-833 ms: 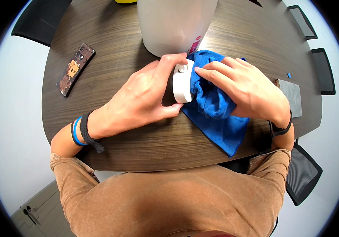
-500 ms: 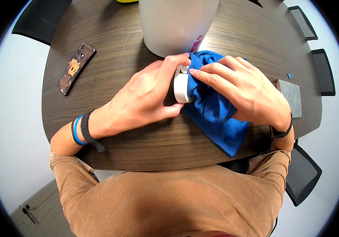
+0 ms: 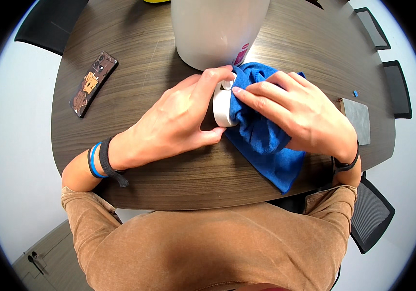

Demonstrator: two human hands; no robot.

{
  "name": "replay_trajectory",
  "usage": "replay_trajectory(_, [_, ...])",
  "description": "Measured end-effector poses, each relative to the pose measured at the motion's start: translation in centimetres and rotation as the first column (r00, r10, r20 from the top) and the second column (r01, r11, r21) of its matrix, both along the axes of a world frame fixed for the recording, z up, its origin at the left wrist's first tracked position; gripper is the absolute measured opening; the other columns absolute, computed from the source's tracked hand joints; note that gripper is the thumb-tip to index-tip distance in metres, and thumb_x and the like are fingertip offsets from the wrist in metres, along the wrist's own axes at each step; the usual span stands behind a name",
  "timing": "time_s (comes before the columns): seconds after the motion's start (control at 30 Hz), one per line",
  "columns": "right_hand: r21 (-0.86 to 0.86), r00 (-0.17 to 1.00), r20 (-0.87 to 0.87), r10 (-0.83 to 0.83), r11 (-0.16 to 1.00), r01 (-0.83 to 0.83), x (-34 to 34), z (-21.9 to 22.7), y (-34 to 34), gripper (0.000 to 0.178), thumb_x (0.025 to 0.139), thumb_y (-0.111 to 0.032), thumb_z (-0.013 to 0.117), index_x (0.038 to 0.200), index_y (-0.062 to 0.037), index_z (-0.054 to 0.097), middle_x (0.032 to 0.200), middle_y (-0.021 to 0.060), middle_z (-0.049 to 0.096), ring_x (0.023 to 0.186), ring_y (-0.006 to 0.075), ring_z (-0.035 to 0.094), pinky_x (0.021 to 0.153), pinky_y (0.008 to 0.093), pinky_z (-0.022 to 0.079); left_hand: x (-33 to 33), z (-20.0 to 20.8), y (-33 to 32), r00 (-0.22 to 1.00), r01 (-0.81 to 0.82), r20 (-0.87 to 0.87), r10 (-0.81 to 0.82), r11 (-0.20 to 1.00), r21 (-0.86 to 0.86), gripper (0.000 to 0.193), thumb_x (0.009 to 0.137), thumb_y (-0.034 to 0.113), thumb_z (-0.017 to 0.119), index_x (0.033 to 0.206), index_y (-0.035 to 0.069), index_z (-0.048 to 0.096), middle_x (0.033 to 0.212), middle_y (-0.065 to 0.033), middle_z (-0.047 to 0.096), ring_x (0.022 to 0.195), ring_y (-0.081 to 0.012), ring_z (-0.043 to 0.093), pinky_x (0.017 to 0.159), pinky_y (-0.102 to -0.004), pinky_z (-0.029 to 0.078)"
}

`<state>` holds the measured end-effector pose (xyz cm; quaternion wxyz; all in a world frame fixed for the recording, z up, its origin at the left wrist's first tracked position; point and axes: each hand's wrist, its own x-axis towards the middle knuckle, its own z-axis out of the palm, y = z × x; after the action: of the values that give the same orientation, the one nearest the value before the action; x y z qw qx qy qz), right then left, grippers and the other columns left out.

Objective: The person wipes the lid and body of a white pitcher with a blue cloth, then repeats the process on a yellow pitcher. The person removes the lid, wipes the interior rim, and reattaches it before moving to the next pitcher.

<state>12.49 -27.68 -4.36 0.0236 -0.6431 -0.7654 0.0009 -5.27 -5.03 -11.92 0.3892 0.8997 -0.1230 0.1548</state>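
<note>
My left hand point(image 3: 171, 114) is closed on a small rounded white plastic piece point(image 3: 222, 107), with the thumb at its near end and the index finger at its far end. A blue cloth point(image 3: 278, 167) covers the right side of that piece, so its full shape is hidden. My right hand point(image 3: 310, 111) grips the bunched cloth and presses it against the white piece with the fingertips. One corner of the cloth hangs down over the wooden table point(image 3: 183, 182). Just beyond both hands stands a large whitish cylindrical container point(image 3: 217, 34) with a pink mark low on its side.
A phone in a patterned case point(image 3: 93, 85) lies to the left. At the right are a grey notebook point(image 3: 356, 120) and a tiny blue bit point(image 3: 355, 93). Chairs stand around the table, including a black one point(image 3: 50, 24) at far left. Something yellow point(image 3: 156, 1) shows at the top edge.
My right fingers have shifted slightly on the cloth, and its folds have changed a little beside the white piece. The left hand keeps the same hold.
</note>
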Motion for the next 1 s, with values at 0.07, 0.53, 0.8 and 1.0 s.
replay_trajectory(0.07, [0.031,1.000,0.002,0.015,0.999,-0.015,-0.24,-0.08,0.05,0.090,0.071,-0.007,0.088,0.158,-0.0084,0.063,0.136,0.0045,0.069,0.111,0.0301,0.065,0.101,0.0415,0.058,0.02,-0.02,0.00,1.000,0.002,-0.012,-0.003,1.000,-0.013,0.092,0.081,0.001,0.094,0.159,0.006,0.044,0.163,-0.0221,0.060,0.143,-0.0426,0.066,0.119,-0.0465,0.060])
replay_trajectory(0.53, [0.074,1.000,-0.021,0.007,0.997,-0.006,-0.85,-0.42,-0.17,0.083,0.076,-0.010,0.082,0.157,-0.0104,0.068,0.143,0.0045,0.072,0.117,0.0316,0.067,0.098,0.0447,0.056,-0.11,-0.06,0.05,1.000,0.005,-0.008,-0.005,1.000,0.015,0.093,0.080,0.003,0.092,0.160,0.004,0.044,0.162,-0.0217,0.061,0.142,-0.0434,0.066,0.119,-0.0473,0.057])
replay_trajectory(0.8, [0.108,0.991,-0.045,0.122,0.987,-0.117,-0.87,-0.56,0.26,0.048,0.093,-0.019,0.073,0.140,-0.0135,0.077,0.120,-0.0049,0.070,0.101,0.0241,0.063,0.092,0.0380,0.055,-0.19,-0.21,0.13,1.000,-0.016,0.009,0.015,0.999,0.044,0.095,0.080,0.006,0.092,0.162,0.004,0.044,0.157,-0.0212,0.062,0.132,-0.0411,0.070,0.111,-0.0462,0.060])
replay_trajectory(1.0, [-0.030,0.989,-0.083,0.119,0.992,-0.121,-0.69,-0.69,-0.40,0.042,0.093,-0.014,0.072,0.135,-0.0142,0.078,0.122,-0.0044,0.073,0.105,0.0242,0.064,0.095,0.0391,0.053,-0.04,-0.54,-0.01,0.998,-0.049,0.031,0.047,0.998,0.047,0.093,0.081,0.009,0.095,0.160,0.005,0.045,0.153,-0.0198,0.065,0.124,-0.0387,0.073,0.105,-0.0454,0.062])
